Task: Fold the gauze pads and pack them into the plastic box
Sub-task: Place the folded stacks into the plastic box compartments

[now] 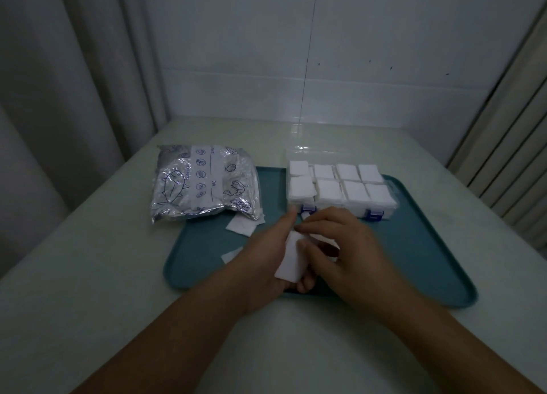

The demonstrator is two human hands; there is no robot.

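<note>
The plastic box (340, 186) stands on the far right part of the teal tray (414, 245), lid open, and all eight of its compartments that show already hold stacks of folded white gauze rising to about the rim. By that look the packing is near its end.

One gauze pad (291, 259) is being folded now, above the middle of the tray and just in front of the box. The left hand (266, 257) lies under it, fingers stretched toward the box and thumb tucked up beneath the pad's near edge, a supporting grip and not a clamp. The right hand (340, 245) comes over from the right with its fingers curled onto the pad's upper edge, seemingly pinching the fold; the picture is soft here, so the exact fingertip contact cannot be told.

Still left, as I judge it: finish this fold and seat the pad on one of the stacks. Two loose pads lie on the tray to the left of the hands, one pad (240, 225) touching the foil bag's near corner and another pad (232, 254) partly hidden under the left hand. The foil bag (204, 183) rests half on the tray's left far corner, half on the bench (88, 275), and looks bulky, so more gauze may remain inside. The box's blue latches (374, 214) are undone.
</note>
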